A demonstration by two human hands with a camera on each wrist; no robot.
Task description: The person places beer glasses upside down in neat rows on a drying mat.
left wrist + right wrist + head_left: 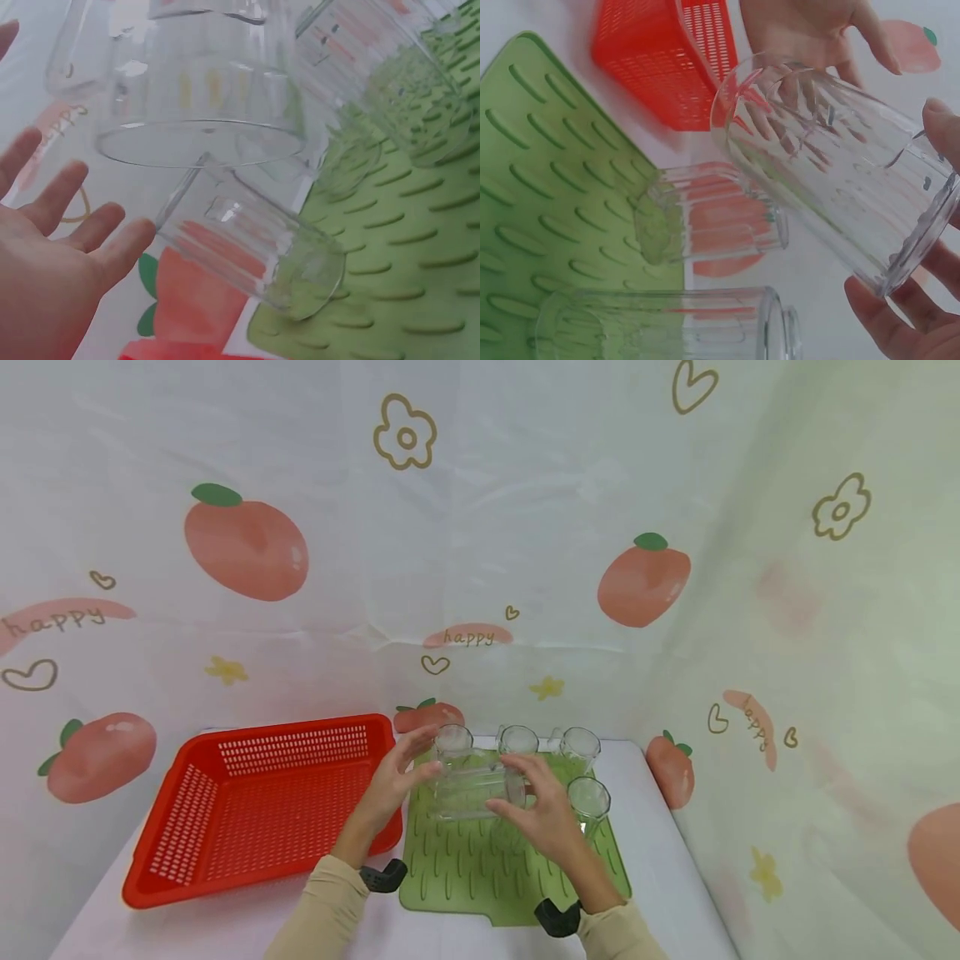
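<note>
A clear glass mug (468, 795) lies sideways in the air above the green mat (450, 860). My right hand (546, 806) grips it around one end, thumb on one side and fingers on the other, as the right wrist view shows on the mug (825, 165). By the mug's other end is my left hand (396, 775), its fingers spread and relaxed. In the left wrist view this hand (56, 247) shows an uncurled palm beside the glass. Behind, a row of glass mugs (519, 740) stands on the mat, and another mug (589, 800) stands nearer on the right.
To the left sits a large red plastic basket (262, 818) with perforated walls, its right side close to the mat. A patterned cloth wall (480, 543) rises behind the table, and another closes off the right side. White tablecloth (660, 860) shows right of the mat.
</note>
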